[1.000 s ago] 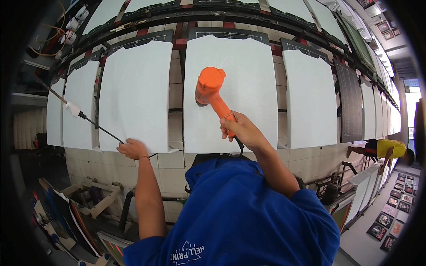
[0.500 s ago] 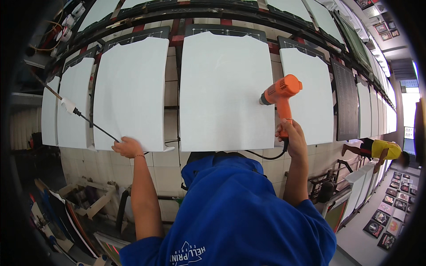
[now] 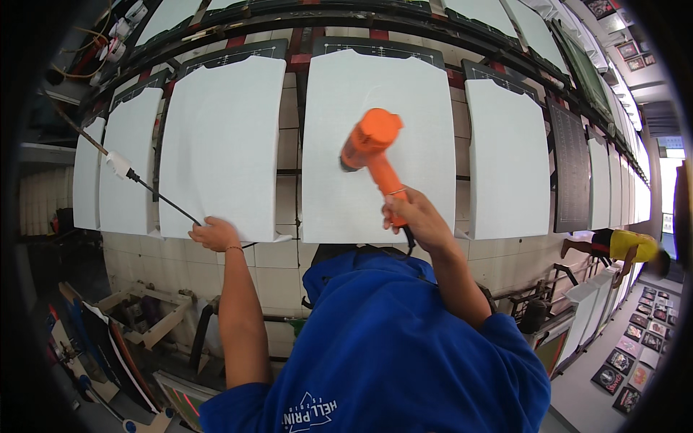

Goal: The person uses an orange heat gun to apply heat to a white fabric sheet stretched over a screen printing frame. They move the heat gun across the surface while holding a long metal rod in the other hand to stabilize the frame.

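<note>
An orange heat gun is gripped by its handle in my right hand. Its dark nozzle points left and down over the middle white fabric-covered board. My left hand is closed around a black power cord, at the front edge of the white-covered board to the left. From that hand the cord runs up and left to a white socket connector on a brown cable. More cord hangs below the heat gun's handle.
Another white-covered board and a bare dark board stand to the right. Dark metal rails cross behind the row. A person in a yellow shirt bends over boards at the far right. Frames and panels lean at lower left.
My right hand has carried the heat gun leftward, from the middle board's right edge to over its middle. My left hand keeps its hold on the cord. The view has shifted slightly.
</note>
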{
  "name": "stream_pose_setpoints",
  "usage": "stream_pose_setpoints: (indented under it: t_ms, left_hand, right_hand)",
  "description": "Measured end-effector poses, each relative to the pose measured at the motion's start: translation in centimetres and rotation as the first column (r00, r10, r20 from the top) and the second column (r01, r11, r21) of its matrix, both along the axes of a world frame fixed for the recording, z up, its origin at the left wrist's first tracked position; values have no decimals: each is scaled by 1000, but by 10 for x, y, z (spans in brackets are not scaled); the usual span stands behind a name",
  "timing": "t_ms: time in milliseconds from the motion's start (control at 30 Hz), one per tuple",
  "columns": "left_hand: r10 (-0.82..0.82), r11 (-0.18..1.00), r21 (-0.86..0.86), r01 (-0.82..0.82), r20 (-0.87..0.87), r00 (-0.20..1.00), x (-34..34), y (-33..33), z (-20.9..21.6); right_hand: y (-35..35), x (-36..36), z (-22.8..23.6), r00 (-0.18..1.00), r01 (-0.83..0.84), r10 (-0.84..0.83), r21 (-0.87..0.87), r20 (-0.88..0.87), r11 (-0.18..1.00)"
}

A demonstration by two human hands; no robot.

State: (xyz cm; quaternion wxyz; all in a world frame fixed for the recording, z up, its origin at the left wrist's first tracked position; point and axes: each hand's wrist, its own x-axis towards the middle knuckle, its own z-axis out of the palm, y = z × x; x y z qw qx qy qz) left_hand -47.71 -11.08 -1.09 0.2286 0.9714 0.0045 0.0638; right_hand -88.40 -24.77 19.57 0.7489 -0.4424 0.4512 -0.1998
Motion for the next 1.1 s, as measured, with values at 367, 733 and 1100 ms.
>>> stream_pose_setpoints:
  t_ms: [367,733,1100]
  left_hand:
    - [-19,1000,-5,19,-4,1000,-5,-3,5]
    - [-36,999,-17,36,16,999,-3,-1,3]
    - [-17,1000,-15,17,3,1000,-3,0,5]
  right_hand:
    - [0,-6,5,997,-15,14,-10,-70,1000]
    - [15,-117,8,872,448,-456,-88,-176,890]
    - [14,-61,10,975,209,-210,-20,-70,978]
